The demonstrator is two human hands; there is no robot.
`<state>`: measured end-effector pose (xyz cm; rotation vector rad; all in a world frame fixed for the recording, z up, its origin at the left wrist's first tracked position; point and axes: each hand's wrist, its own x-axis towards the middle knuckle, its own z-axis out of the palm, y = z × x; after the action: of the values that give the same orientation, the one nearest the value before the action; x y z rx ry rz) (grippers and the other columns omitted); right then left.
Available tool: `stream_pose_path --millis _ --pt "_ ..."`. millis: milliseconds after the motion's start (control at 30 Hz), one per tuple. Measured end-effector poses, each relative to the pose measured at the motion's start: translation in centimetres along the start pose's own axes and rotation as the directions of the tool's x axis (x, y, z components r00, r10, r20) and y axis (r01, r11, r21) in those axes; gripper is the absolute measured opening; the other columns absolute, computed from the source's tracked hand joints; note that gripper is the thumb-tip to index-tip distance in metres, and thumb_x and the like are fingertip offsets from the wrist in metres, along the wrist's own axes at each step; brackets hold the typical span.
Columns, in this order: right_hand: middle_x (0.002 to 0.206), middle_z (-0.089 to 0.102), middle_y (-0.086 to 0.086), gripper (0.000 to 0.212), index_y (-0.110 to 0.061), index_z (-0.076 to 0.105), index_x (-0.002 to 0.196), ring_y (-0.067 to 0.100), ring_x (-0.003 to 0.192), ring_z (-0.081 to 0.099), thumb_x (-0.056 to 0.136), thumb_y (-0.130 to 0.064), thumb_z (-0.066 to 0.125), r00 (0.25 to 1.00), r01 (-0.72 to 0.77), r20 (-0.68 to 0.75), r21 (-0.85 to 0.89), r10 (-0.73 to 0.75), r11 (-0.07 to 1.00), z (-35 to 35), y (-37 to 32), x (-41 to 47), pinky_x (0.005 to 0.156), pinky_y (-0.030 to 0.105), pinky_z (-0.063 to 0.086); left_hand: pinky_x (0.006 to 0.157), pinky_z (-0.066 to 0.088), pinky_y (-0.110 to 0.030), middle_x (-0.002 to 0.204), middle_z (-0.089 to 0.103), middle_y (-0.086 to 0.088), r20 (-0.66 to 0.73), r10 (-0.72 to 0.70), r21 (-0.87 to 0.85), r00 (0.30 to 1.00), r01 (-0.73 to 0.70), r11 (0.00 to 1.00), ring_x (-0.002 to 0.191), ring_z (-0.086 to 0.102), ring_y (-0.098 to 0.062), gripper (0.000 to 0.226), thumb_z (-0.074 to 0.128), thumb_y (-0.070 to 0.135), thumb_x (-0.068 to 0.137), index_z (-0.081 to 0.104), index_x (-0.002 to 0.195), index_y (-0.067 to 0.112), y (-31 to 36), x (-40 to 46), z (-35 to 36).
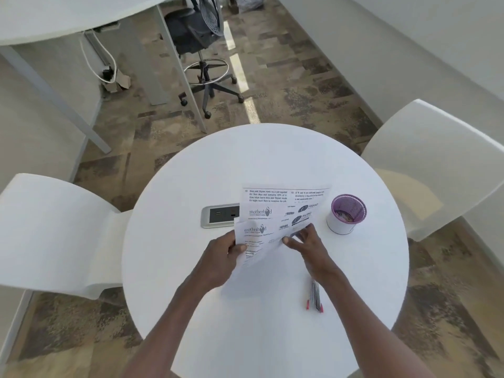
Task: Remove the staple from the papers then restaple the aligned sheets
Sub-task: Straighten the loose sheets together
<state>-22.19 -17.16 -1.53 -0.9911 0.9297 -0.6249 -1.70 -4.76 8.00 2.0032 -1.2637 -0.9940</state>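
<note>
Beside the purple cup [348,211] we see the papers [272,216] fanned above the table [259,309]. We note the left hand [221,255] pinching their near edge, the right hand [305,238] gripping their right corner.

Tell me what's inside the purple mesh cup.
Inside the purple mesh cup, small mixed-colour items lie at the bottom, too blurred to identify. Its near wall covers the rest.

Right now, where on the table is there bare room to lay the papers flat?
The near half of the round table, left of the pens, is bare. The far rim beyond the power socket is bare too. It is crowded on the right, between the papers, purple-rimmed cup and right hand.
</note>
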Motion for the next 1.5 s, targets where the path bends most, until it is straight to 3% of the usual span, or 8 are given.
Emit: stream_pose_path --millis 167,400,567,700,967,1133,1300,1500 --pt "0.108 0.076 0.013 0.056 -0.006 0.069 0.111 0.023 0.099 0.070 0.064 -0.028 0.090 0.984 -0.001 -0.178 0.013 0.004 1.000 -1.0 -0.5 -0.1 0.095 0.043 0.052 0.085 0.055 -0.048 0.100 0.076 -0.005 -0.174 -0.043 -0.105 0.984 0.025 0.994 0.095 0.069 -0.033 0.012 0.056 0.014 0.100 0.064 0.108 0.012 0.0 0.6 -0.2" --pt "0.099 0.079 0.009 0.037 -0.005 0.071 0.103 0.026 0.089 0.074 0.072 -0.017 0.088 0.955 0.024 -0.298 0.059 -0.005 0.998 -0.8 -0.2 -0.4 0.087 0.046 0.058 0.065 0.050 -0.009 0.097 0.077 0.004 -0.307 -0.133 -0.240 0.942 0.058 0.969 0.087 0.072 -0.009 0.015 0.072 0.016 0.090 0.070 0.106 0.015 0.2 1.0 0.7" --pt "0.101 0.077 0.015 0.043 -0.004 0.070 0.103 0.040 0.102 0.071 0.070 -0.023 0.090 0.942 0.028 -0.335 0.046 -0.011 0.999 -1.3 0.0 -0.7 0.091 0.055 0.057 0.071 0.052 -0.010 0.095 0.077 0.003 -0.294 -0.135 -0.232 0.946 0.066 0.970 0.083 0.071 -0.002 0.015 0.071 0.009 0.090 0.073 0.104 0.015 0.1 1.0 1.2" --pt "0.112 0.069 0.029 0.053 -0.001 0.068 0.108 0.030 0.096 0.070 0.068 -0.029 0.091 0.960 0.025 -0.281 0.029 -0.016 0.999 -1.5 -0.6 -1.2 0.097 0.063 0.050 0.072 0.052 -0.024 0.081 0.070 0.016 -0.374 -0.092 -0.138 0.923 0.043 0.990 0.078 0.070 -0.009 0.008 0.070 0.013 0.091 0.073 0.098 0.013 0.6 1.4 1.3" --pt "0.100 0.079 0.005 0.026 -0.006 0.073 0.108 0.017 0.087 0.075 0.085 0.004 0.073 0.976 0.087 -0.198 -0.018 -0.089 0.996 -1.3 -2.0 -1.7 0.075 0.030 0.059 0.081 0.057 -0.042 0.080 0.071 0.002 -0.504 -0.028 -0.074 0.863 -0.011 0.997 0.081 0.070 -0.031 0.011 0.067 0.016 0.091 0.073 0.098 0.010 0.7 1.7 0.8" --pt "0.092 0.079 -0.002 0.024 -0.007 0.072 0.102 0.014 0.084 0.075 0.085 0.009 0.070 0.958 0.164 -0.229 -0.061 -0.174 0.985 -0.5 -3.5 -1.5 0.081 0.029 0.061 0.068 0.049 -0.026 0.086 0.074 -0.010 -0.594 0.011 -0.022 0.804 -0.029 0.999 0.074 0.067 -0.027 0.011 0.066 0.018 0.091 0.070 0.094 0.009 0.9 1.6 0.8" --pt "0.098 0.079 0.006 0.022 -0.012 0.069 0.103 0.019 0.087 0.075 0.085 0.001 0.074 0.965 0.192 -0.166 -0.070 -0.201 0.979 -0.7 -4.9 -1.4 0.079 0.032 0.060 0.083 0.058 -0.031 0.086 0.076 0.008 -0.536 -0.194 -0.379 0.822 -0.029 0.925 0.084 0.073 -0.012 0.007 0.071 0.022 0.090 0.073 0.095 0.019 1.7 2.0 -0.1" --pt "0.102 0.076 0.020 0.023 -0.005 0.067 0.106 0.025 0.086 0.070 0.085 -0.003 0.076 0.982 0.122 -0.125 -0.150 -0.142 0.981 0.2 -3.9 -1.9 0.088 0.049 0.056 0.085 0.059 -0.030 0.087 0.078 0.005 -0.488 -0.309 -0.619 0.816 -0.075 0.781 0.080 0.071 -0.010 0.008 0.076 0.014 0.086 0.075 0.089 0.022 0.7 2.3 -1.1"
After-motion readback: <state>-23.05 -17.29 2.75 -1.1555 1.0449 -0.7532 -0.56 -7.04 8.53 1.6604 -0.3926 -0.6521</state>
